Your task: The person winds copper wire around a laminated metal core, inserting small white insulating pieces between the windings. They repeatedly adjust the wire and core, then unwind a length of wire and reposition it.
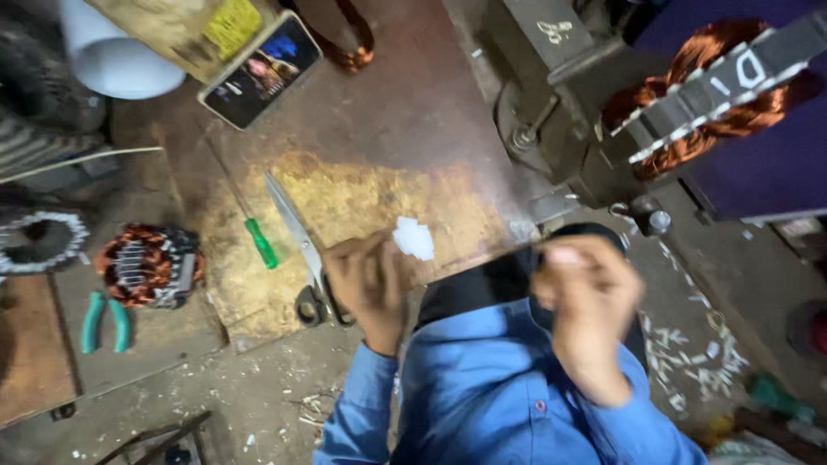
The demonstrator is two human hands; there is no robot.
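Your left hand (366,280) pinches white paper (413,238) at the board's (362,198) near edge; right hand (586,297) blurred, grip unclear; scissors (301,250) could nick you.

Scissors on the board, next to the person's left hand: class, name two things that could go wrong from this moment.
1. The scissors lie open-bladed right beside the left hand; a careless move might bring the fingers onto the blade.
2. The left hand pinches a small white piece only at its edge, so it may slip. The right hand is blurred, so its grip cannot be judged.
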